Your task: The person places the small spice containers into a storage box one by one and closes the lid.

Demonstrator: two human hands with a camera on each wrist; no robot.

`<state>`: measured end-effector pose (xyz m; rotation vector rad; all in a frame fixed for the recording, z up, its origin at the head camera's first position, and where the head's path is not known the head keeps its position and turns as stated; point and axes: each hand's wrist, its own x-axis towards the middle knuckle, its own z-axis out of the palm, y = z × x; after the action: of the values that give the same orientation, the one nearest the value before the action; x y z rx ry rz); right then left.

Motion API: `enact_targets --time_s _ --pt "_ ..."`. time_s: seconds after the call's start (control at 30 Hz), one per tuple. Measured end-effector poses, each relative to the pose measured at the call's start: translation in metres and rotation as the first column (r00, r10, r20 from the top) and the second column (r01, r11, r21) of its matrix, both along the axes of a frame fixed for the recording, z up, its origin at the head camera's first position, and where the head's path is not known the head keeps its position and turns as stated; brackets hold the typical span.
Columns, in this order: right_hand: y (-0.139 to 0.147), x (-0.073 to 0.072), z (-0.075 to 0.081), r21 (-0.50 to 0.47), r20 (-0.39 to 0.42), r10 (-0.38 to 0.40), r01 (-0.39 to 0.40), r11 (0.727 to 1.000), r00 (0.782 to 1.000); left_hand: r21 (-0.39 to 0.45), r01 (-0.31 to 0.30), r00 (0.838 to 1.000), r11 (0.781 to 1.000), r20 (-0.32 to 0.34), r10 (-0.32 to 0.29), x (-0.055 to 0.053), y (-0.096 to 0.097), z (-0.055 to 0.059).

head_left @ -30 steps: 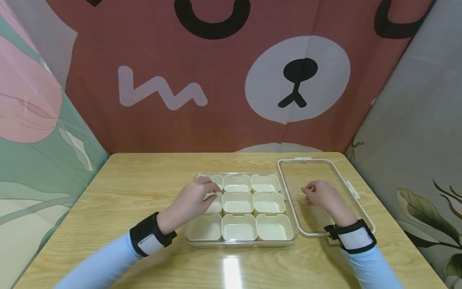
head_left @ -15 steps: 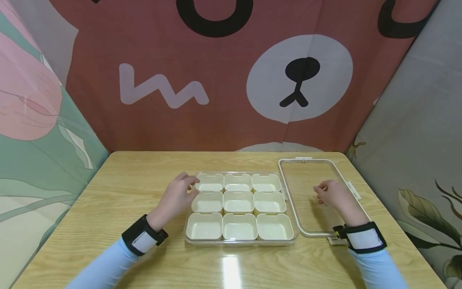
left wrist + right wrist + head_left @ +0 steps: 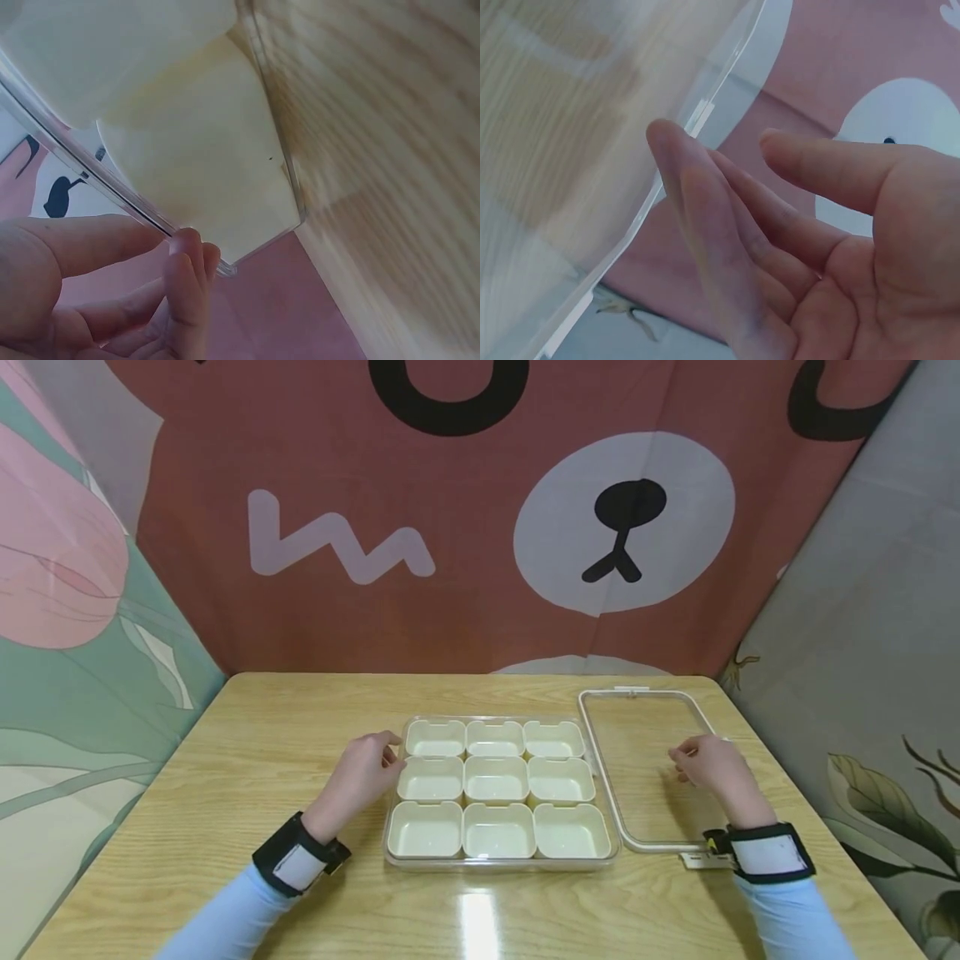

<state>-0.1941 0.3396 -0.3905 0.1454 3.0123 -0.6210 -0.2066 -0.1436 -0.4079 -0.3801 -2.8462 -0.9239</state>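
A clear storage box [image 3: 498, 864] holds several cream-coloured small bins [image 3: 495, 778] in rows; the bins look empty. My left hand [image 3: 358, 777] is at the box's left side, its loosely bent fingertips at the rim. In the left wrist view, the thumb and fingertips [image 3: 187, 262] come close together by the rim; whether they press it is hard to tell. My right hand [image 3: 712, 768] hovers over the clear lid [image 3: 611, 793] with its white frame. In the right wrist view, that hand's thumb and fingers [image 3: 705, 202] stand apart and hold nothing.
The lid lies on the wooden table [image 3: 300, 735] close to the box's right side, with white latches [image 3: 705, 861] on its edges. A printed curtain [image 3: 450, 627] hangs behind the table, with more cloth at both sides.
My left hand has moved left from above the bins to the box's left edge. My right hand has shifted a little to the right over the lid. The box and lid have stayed put.
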Motion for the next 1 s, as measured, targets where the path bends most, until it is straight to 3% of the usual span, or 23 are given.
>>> enact_targets --time_s 0.13,0.37,0.47,0.67,0.87,1.0 --pt "0.012 -0.001 0.0 -0.011 -0.01 -0.03 0.03 0.999 0.999 0.011 -0.018 0.999 1.0 0.028 0.018 0.002 0.0 0.0" --pt "0.032 -0.005 -0.002 0.05 -0.153 -0.106 0.115 0.992 0.982 0.017 -0.026 0.999 1.0 0.042 0.025 0.003 0.0 -0.001" --pt "0.04 -0.006 0.001 0.062 -0.156 -0.136 0.147 0.987 0.978 0.01 -0.027 0.998 1.0 0.051 0.027 0.003 0.0 0.0" --pt "0.058 -0.012 0.001 0.095 -0.053 -0.161 0.165 0.982 0.986 0.002 -0.024 0.998 1.0 0.057 0.024 0.004 0.002 0.001" --pt "0.075 -0.021 -0.002 0.124 0.039 -0.107 0.101 0.987 0.994 0.001 -0.024 0.998 1.0 0.063 0.024 0.004 0.003 0.0" --pt "0.081 -0.026 -0.002 0.127 0.123 -0.099 0.083 0.988 0.987 -0.003 -0.027 0.998 1.0 0.055 0.027 0.004 0.003 0.0"
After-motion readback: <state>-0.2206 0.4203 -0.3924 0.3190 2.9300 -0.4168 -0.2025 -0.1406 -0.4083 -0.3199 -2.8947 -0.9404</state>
